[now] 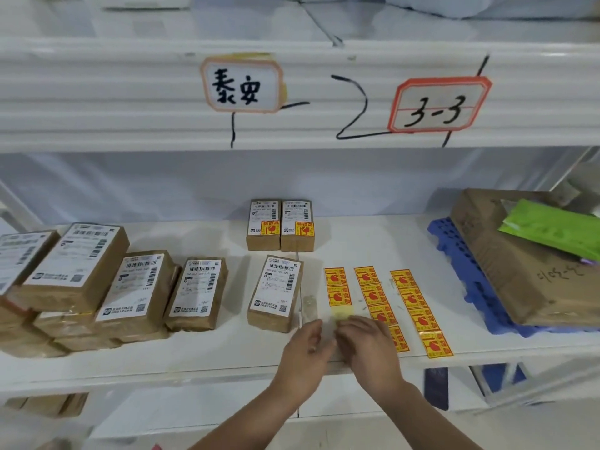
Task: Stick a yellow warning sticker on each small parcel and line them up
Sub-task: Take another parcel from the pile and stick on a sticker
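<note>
Two small brown parcels [263, 224] [298, 225] stand side by side at the back of the white shelf [207, 358], each with a yellow sticker. One small parcel [275, 293] without a sticker lies in front of them. Three strips of yellow warning stickers [337, 287] [376, 298] [418, 310] lie to its right. Both hands meet at the near end of the left strip. My right hand [367, 342] pinches a peeling yellow sticker [342, 312]. My left hand [306, 349] touches the strip's backing beside it; its grip is blurred.
Several more brown parcels [198, 293] are piled on the shelf's left. A large cardboard box [506, 274] with a green bag [552, 228] on top rests on a blue plastic pallet [454, 264] at the right. An upper shelf rail with labels [242, 84] hangs overhead.
</note>
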